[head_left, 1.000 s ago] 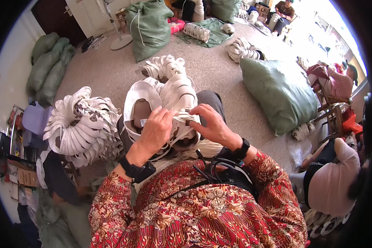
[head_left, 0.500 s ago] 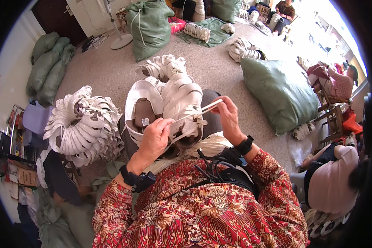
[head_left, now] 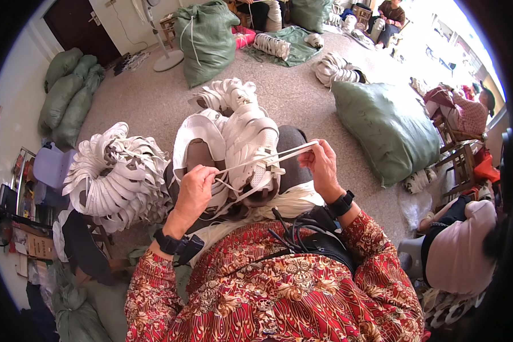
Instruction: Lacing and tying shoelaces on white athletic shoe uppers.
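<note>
A white shoelace (head_left: 293, 152) is pulled taut between my two hands, above a white shoe upper (head_left: 248, 145) on my lap. My left hand (head_left: 195, 191) pinches one part of it, left of the upper's lacing. To the right, my right hand (head_left: 323, 171) grips the other part, with fingers closed. Part of the lace runs through the eyelets, and loose loops hang at the upper's near end. Beside it lies another white upper with a brown insole (head_left: 198, 153). More uppers are strung in a nested row (head_left: 225, 94) beyond. A bundle of pale laces (head_left: 293, 199) lies across my lap.
A big coil of nested uppers (head_left: 117, 176) stands at my left. Green sacks (head_left: 387, 128) lie to the right and stand at the back (head_left: 205, 43). A fan's white base (head_left: 168, 60) rests on the floor. A person in pink (head_left: 459, 248) bends at the right.
My hands have moved apart, the left one to the left and the right one slightly right, drawing out a longer stretch of shoelace.
</note>
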